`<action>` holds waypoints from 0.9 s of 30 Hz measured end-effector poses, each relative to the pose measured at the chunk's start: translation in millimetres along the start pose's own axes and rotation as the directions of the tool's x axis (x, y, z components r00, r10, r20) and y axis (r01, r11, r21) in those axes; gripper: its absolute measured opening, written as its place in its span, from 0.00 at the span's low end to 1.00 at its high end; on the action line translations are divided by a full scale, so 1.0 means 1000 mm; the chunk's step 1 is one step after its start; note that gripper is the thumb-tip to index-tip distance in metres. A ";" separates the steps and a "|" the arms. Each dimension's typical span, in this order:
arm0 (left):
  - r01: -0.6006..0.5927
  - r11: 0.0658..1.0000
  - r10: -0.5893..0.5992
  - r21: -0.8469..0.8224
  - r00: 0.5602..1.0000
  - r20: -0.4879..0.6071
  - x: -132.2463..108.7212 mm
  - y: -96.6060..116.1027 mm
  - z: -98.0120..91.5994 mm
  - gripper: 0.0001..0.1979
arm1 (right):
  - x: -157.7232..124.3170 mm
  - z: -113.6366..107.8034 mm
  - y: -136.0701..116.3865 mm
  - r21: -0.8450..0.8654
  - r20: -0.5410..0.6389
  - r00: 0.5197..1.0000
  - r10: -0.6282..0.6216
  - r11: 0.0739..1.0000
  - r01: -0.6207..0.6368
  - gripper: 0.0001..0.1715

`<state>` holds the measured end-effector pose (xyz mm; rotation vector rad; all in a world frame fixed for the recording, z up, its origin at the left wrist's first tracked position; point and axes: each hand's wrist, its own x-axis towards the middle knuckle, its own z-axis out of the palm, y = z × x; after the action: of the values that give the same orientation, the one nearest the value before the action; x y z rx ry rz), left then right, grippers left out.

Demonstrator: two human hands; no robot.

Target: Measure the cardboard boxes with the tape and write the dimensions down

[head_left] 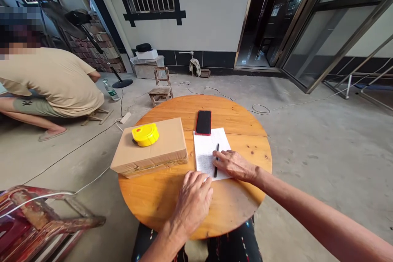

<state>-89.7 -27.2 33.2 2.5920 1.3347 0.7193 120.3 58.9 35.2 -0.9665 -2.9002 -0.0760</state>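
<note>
A sheet of white paper [204, 153] with writing lies on the round wooden table [245, 131]. Across it rests a black pen [217, 170], and my right hand [235, 164] has its curled fingers closed on the pen's middle. My left hand [195, 198] lies at the paper's lower left corner, palm down with its fingers resting on the tabletop and paper edge, holding nothing. Above the paper, a dark phone with a red edge [204, 122] overlaps its top. To the left, a yellow tape measure [145, 134] sits on a closed cardboard box [167, 147].
A person in a beige shirt [70, 77] sits low at the left, near a plastic bottle [111, 90]. A small wooden chair [161, 90] stands beyond the table. A worn red chair [46, 217] is at the lower left. Cables cross the floor.
</note>
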 end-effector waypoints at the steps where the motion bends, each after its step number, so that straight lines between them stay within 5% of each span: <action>1: 0.032 0.999 -0.033 0.005 0.999 0.037 -0.003 -0.001 0.003 0.11 | -0.002 -0.001 0.001 0.018 -0.041 0.999 0.012 1.000 -0.011 0.10; 5: 0.094 0.994 -0.097 0.050 0.994 0.050 -0.017 -0.002 0.013 0.12 | -0.015 -0.023 -0.007 0.146 -0.280 0.932 0.230 0.970 -0.195 0.11; 8: 0.114 0.992 -0.115 0.063 0.993 0.013 -0.022 -0.001 0.020 0.16 | -0.029 -0.051 -0.023 0.556 -0.475 0.673 0.568 0.786 -0.271 0.05; 10: 0.119 0.991 -0.119 0.066 0.993 -0.011 -0.023 -0.001 0.025 0.18 | -0.037 -0.065 -0.034 0.776 -0.417 0.585 0.696 0.608 -0.169 0.06; 12: 0.124 0.990 -0.122 0.068 0.992 -0.034 -0.023 -0.001 0.029 0.18 | -0.044 -0.069 -0.042 0.842 -0.345 0.606 0.716 0.522 -0.137 0.13; 16: 0.137 0.989 -0.134 0.051 0.988 -0.072 -0.024 0.001 0.034 0.15 | -0.048 -0.053 -0.052 0.839 -0.217 0.621 0.754 0.468 -0.276 0.22; 21: 0.154 0.988 -0.154 -0.012 0.985 -0.076 -0.022 0.003 0.034 0.15 | -0.043 -0.027 -0.060 0.895 -0.121 0.651 0.750 0.366 -0.256 0.11; 27: 0.207 0.978 -0.207 -0.019 0.978 -0.016 -0.014 0.005 0.030 0.14 | -0.032 -0.015 -0.064 0.879 -0.002 0.711 0.704 0.340 -0.334 0.13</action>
<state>-79.2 -38.3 3.8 2.3905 1.5666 0.7157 108.7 -12.4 45.6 -1.3703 -1.6726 0.9729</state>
